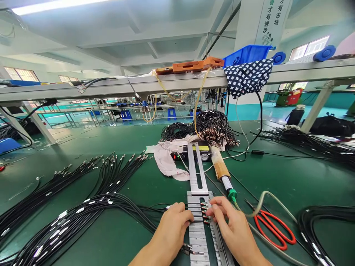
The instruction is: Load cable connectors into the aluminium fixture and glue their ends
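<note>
Several thin black cables lie side by side across a slotted metal fixture, their metal-tipped ends over its central slot. My left hand is closed at the fixture's left edge, thumb and forefinger on one of these cables. From the right, my right hand brings its bent fingertips together beside the cable tips; whatever lies between them is too small to make out. Below my left hand, a few loose connector ends rest on the fixture. A long bundle of black cables runs in from the left.
Beyond the fixture stand a black controller box with a gauge, a pinkish cloth and a coiled cable pile. At right are a green-tipped syringe, red-handled scissors and more cables. A shelf rail crosses above.
</note>
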`<move>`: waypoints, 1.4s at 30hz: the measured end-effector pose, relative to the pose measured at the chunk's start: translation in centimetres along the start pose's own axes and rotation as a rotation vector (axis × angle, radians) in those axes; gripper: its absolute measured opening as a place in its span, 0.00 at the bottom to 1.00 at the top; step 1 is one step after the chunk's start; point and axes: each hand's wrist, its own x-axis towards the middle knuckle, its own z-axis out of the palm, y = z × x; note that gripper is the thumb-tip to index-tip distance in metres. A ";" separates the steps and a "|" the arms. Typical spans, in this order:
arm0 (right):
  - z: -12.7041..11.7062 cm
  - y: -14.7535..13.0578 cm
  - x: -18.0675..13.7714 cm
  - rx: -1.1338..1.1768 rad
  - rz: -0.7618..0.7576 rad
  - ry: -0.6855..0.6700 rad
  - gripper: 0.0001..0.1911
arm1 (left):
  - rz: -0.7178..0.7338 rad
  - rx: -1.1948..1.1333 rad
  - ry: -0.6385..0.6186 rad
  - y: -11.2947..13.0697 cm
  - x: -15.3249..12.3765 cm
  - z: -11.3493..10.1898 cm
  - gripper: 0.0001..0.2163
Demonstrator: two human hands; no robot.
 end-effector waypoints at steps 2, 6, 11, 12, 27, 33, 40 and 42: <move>0.2 -0.3 -0.3 -0.076 -0.121 -0.035 0.11 | 0.016 0.029 0.013 -0.1 -0.1 0.5 0.11; 0.9 -0.8 -0.8 -0.276 -0.370 -0.112 0.11 | 0.019 0.069 0.053 -0.3 -0.1 1.2 0.11; 1.5 -0.8 -1.1 -0.564 -0.598 -0.097 0.11 | 0.014 0.140 -0.018 0.2 0.0 1.1 0.12; 1.6 -0.9 -1.2 -0.602 -0.632 -0.108 0.11 | 0.016 0.153 -0.039 0.4 0.0 1.2 0.12; 1.1 -0.4 -1.0 -0.298 -0.327 -0.200 0.13 | -0.066 -0.162 -0.236 -1.9 -2.1 -4.3 0.09; 1.2 -0.3 -0.7 -0.118 -0.137 -0.197 0.14 | -0.089 -0.152 -0.276 -2.1 -2.0 -4.2 0.06; 0.9 -0.5 -0.6 -0.058 -0.036 -0.186 0.14 | -0.116 -0.208 -0.287 -2.2 -1.5 -4.3 0.06; 0.8 -0.6 -0.6 -0.055 -0.029 -0.178 0.14 | -0.122 -0.173 -0.299 -2.2 -1.7 -4.3 0.06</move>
